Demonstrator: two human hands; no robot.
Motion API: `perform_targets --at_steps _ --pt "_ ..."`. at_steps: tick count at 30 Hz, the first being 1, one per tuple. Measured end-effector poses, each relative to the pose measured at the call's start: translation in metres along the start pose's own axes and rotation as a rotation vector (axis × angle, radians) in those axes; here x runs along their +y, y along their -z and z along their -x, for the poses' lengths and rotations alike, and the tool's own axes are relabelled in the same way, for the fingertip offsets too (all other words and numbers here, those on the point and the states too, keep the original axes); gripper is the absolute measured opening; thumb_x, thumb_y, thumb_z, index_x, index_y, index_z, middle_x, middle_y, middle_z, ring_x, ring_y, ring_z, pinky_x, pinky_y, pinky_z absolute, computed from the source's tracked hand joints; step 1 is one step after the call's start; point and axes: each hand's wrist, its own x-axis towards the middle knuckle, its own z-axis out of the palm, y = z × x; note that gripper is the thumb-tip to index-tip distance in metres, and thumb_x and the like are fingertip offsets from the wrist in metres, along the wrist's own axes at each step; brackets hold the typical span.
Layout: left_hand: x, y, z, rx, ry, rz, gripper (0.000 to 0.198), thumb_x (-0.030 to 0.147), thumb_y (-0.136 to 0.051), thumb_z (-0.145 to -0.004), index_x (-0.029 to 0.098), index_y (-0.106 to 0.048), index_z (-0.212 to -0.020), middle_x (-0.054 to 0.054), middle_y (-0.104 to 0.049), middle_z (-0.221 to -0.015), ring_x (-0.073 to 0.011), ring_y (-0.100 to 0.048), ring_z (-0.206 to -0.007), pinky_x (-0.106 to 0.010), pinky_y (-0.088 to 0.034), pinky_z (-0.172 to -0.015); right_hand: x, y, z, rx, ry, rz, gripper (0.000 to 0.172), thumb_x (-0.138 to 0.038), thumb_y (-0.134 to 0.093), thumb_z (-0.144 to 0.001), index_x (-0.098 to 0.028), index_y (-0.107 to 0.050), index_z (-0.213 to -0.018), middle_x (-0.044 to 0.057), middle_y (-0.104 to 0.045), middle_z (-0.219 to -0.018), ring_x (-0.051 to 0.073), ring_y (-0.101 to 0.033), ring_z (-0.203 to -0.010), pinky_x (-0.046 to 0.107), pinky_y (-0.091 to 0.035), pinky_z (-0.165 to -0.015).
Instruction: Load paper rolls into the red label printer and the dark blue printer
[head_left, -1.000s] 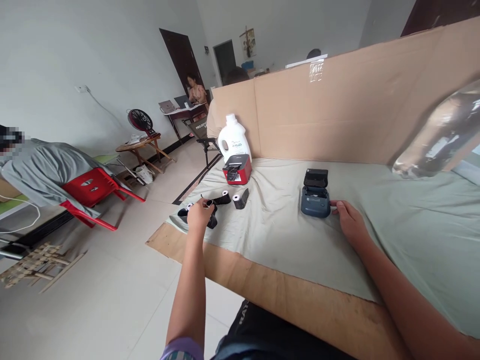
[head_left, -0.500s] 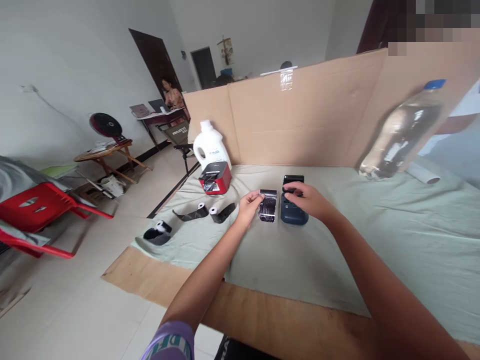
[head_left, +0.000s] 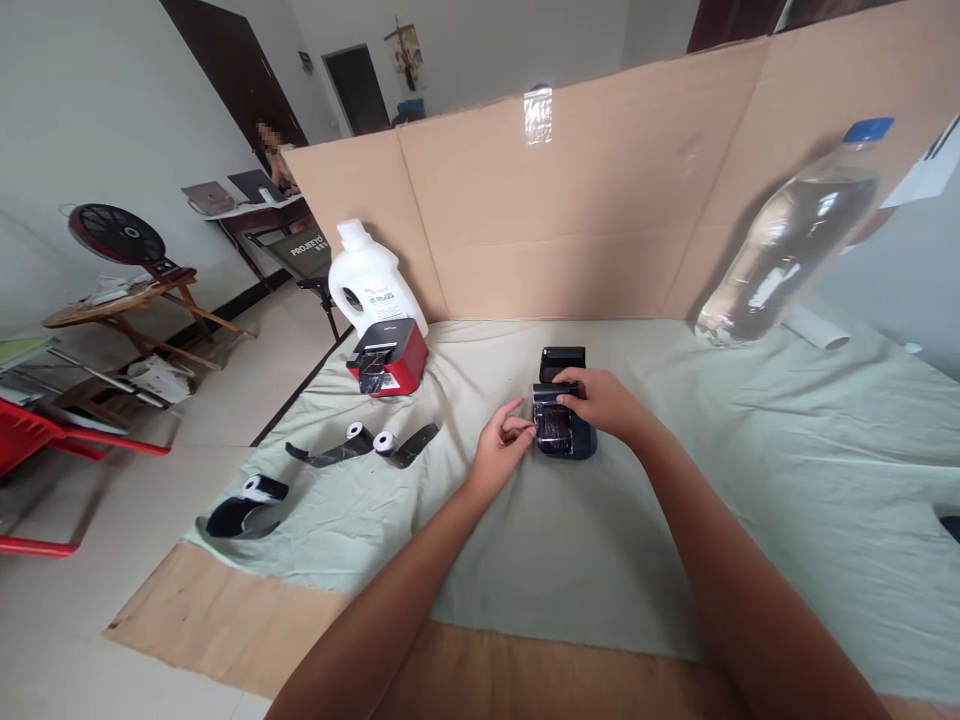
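A small dark blue printer (head_left: 583, 440) lies on the cloth with its black lid (head_left: 562, 358) raised at the back. Over its body is a roll of black glossy paper (head_left: 553, 430), whose unrolled end hangs toward me. My right hand (head_left: 596, 398) pinches the roll at its right end, between thumb and fingers. At the left edge of the loose end, my left hand (head_left: 504, 440) has its thumb and a finger closed on the paper. How far the roll sits inside the printer is hidden by the right fingers and the paper.
Left of my hands lie several partly unrolled black rolls (head_left: 339, 448). Behind them stand a red and black printer (head_left: 401, 358) and a white jug (head_left: 371, 280). A cardboard panel (head_left: 555, 230) closes off the back; a large clear bottle (head_left: 787, 255) leans there, beside a white tube (head_left: 817, 328).
The black paper roll has moved right, from beside the dark blue printer to over it. My right hand has taken hold of its right end; my left hand has shifted down to the loose end.
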Motion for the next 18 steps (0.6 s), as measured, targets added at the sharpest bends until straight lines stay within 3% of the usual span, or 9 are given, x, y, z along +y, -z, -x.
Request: perform_targets --at_steps 7,14,18 --pt "0.012 0.001 0.013 -0.21 -0.26 -0.509 0.037 0.031 -0.055 -0.096 0.025 -0.065 -0.131 -0.004 -0.057 -0.1 -0.0115 -0.051 -0.072 -0.026 -0.047 -0.07 0.021 0.0 0.0 0.024 -0.089 0.036 0.025 -0.02 -0.06 -0.086 -0.022 -0.072 -0.107 0.005 -0.076 -0.105 0.021 -0.066 -0.086 0.033 -0.049 -0.08" --pt "0.015 -0.004 0.02 -0.247 -0.35 -0.807 0.042 0.028 -0.052 -0.096 0.027 -0.063 -0.137 -0.006 -0.056 -0.106 -0.0139 -0.057 -0.079 -0.029 -0.051 -0.079 0.021 -0.003 0.0 -0.011 -0.119 0.195 0.029 -0.016 -0.056 -0.091 -0.017 -0.068 -0.117 0.012 -0.071 -0.114 0.03 -0.058 -0.112 0.038 -0.046 -0.09" --pt "0.016 -0.006 0.021 -0.255 -0.327 -0.882 0.045 0.03 -0.051 -0.096 0.029 -0.059 -0.141 -0.006 -0.056 -0.107 -0.0144 -0.058 -0.081 -0.029 -0.052 -0.079 0.022 -0.01 -0.001 -0.024 -0.12 0.268 0.031 -0.012 -0.056 -0.09 -0.015 -0.07 -0.117 0.015 -0.066 -0.119 0.032 -0.055 -0.113 0.042 -0.045 -0.095"
